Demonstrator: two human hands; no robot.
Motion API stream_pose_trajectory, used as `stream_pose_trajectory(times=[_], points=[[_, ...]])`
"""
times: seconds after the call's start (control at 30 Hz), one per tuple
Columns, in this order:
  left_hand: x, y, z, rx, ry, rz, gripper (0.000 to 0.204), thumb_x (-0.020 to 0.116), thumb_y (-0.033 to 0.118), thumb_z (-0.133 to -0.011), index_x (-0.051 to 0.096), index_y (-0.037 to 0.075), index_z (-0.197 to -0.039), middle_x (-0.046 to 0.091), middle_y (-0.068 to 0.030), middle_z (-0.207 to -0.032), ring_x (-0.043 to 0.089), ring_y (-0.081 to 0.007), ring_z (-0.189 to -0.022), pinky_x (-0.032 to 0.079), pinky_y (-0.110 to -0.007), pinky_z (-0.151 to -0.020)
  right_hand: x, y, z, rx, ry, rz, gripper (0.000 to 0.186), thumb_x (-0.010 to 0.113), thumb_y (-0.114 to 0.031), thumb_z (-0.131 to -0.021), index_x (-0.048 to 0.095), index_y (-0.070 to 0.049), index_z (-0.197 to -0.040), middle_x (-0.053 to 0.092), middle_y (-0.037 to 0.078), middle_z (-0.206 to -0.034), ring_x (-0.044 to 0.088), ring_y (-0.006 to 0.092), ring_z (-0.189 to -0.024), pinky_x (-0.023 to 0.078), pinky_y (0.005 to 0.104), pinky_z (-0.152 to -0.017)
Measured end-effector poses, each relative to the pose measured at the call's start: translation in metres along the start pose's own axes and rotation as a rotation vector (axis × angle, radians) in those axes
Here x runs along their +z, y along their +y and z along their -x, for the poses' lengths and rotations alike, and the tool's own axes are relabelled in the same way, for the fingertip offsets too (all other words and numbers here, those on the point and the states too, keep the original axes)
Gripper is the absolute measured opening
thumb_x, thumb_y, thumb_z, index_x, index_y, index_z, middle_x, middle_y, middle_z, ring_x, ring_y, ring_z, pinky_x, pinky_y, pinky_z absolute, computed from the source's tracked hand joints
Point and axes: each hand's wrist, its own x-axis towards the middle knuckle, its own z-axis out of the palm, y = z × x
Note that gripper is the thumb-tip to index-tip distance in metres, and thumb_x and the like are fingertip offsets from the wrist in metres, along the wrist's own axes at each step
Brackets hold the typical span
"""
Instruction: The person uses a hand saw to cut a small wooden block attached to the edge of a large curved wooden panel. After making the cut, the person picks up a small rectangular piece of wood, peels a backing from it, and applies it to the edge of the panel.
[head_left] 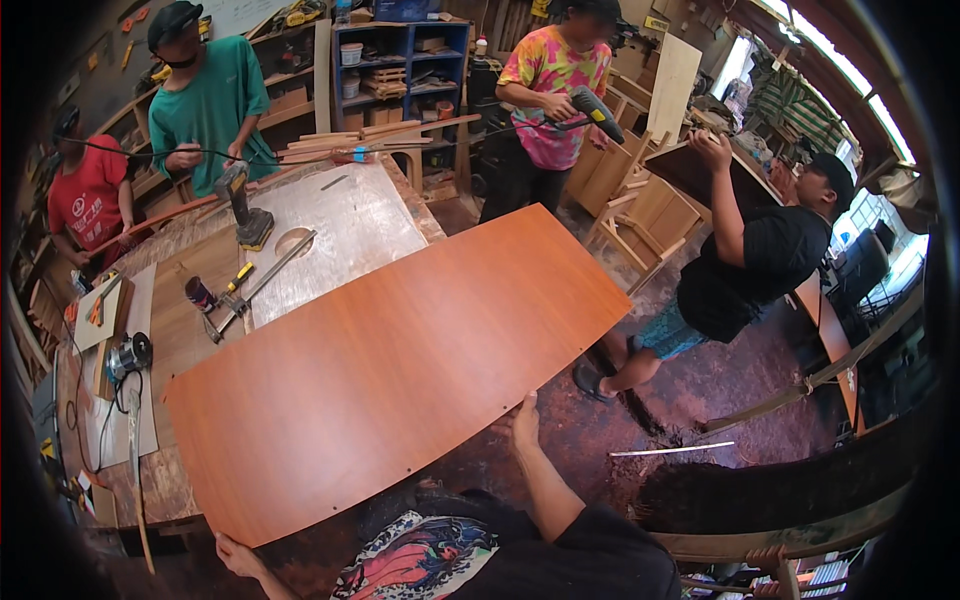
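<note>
A large reddish-brown wood panel (pixel 400 360) lies tilted across the middle, its far left part over the workbench and its right end out past the bench's edge. Small dark holes dot its near edge. My left hand (pixel 238 556) grips the near left corner, fingers partly hidden beneath. Farther right along that same edge, my right hand (pixel 524 422) holds the panel with the thumb up against the edge and the other fingers underneath.
On the workbench (pixel 165 340) are a cordless drill (pixel 240 205), a bar clamp (pixel 265 285), a dark can (pixel 199 293) and a router (pixel 130 357). Across it stand several people, one holding a heat gun (pixel 597 113). Rightward, a person in black lifts a dark board (pixel 700 175) beside a wooden chair (pixel 645 225).
</note>
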Motion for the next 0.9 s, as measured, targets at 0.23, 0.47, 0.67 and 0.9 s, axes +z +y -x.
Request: stream_pose_trajectory(times=[0.23,0.47,0.67,0.9], points=[[-0.004,0.008,0.004,0.014,-0.015,0.0,0.071,0.059,0.063,-0.097,0.067,0.002,-0.13,0.071,-0.021,-0.123,0.066,-0.0375,-0.111,0.049,-0.043,-0.097,0.003,-0.007,0.008,0.003,-0.015,0.02,0.085,0.023,-0.07,-0.105,0.056,0.004,-0.129,0.072,0.02,-0.103,0.072,0.0272,-0.075,0.061,0.0393,-0.062],[-0.001,0.006,0.001,0.004,-0.01,0.014,0.069,0.062,0.062,-0.096,0.068,0.002,-0.129,0.072,-0.02,-0.123,0.066,-0.0369,-0.11,0.05,-0.043,-0.097,0.005,-0.008,0.008,-0.006,-0.023,0.001,0.087,0.024,-0.071,-0.104,0.053,0.006,-0.133,0.071,0.022,-0.107,0.072,0.0318,-0.078,0.062,0.0431,-0.066],[-0.01,-0.014,-0.004,0.13,0.024,0.069,0.059,0.064,0.055,-0.098,0.072,0.001,-0.12,0.075,-0.019,-0.113,0.07,-0.0366,-0.104,0.053,-0.045,-0.092,0.007,0.001,0.002,0.042,-0.043,-0.031,0.088,0.03,-0.068,-0.104,0.042,0.008,-0.145,0.061,0.03,-0.129,0.069,0.0429,-0.107,0.063,0.0518,-0.078],[-0.002,0.028,0.023,0.143,0.132,0.106,0.048,0.067,0.042,-0.099,0.071,-0.001,-0.121,0.074,-0.0211,-0.115,0.069,-0.0359,-0.106,0.053,-0.044,-0.094,-0.014,0.01,-0.007,-0.038,-0.027,-0.064,0.095,0.031,-0.08,-0.097,0.031,-0.007,-0.157,0.046,0.028,-0.149,0.058,0.0482,-0.12,0.049,0.0635,-0.093]])
